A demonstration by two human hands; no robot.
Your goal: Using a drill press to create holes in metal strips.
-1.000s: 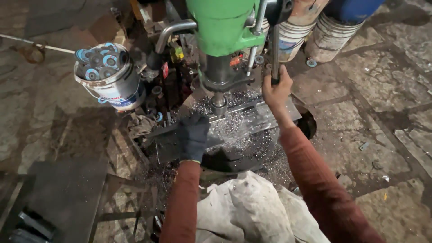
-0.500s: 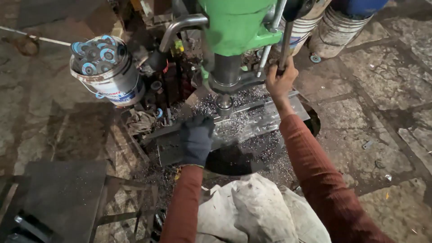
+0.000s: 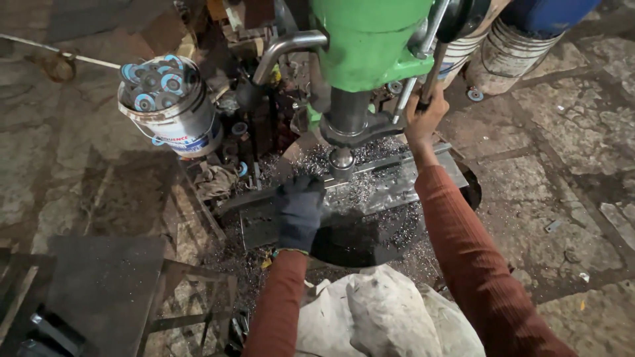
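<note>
A green drill press (image 3: 370, 39) stands over a flat steel bar (image 3: 397, 175) lying on its table, with metal shavings scattered around. My left hand (image 3: 299, 210), in a dark glove, presses down on the near left part of the bar. My bare right hand (image 3: 426, 118) grips the feed lever (image 3: 433, 56) of the drill press. The chuck (image 3: 342, 160) sits just above or on the bar; the bit is hidden.
A white bucket (image 3: 192, 129) filled with several blue-centred discs stands at the left. Two more buckets (image 3: 506, 56) stand at the back right. A pale sack (image 3: 383, 317) lies across my lap. A dark metal frame (image 3: 99, 284) is at lower left on the stone floor.
The camera has moved closer to the machine. My right hand stays on the lever and has risen slightly; my left hand stays on the bar.
</note>
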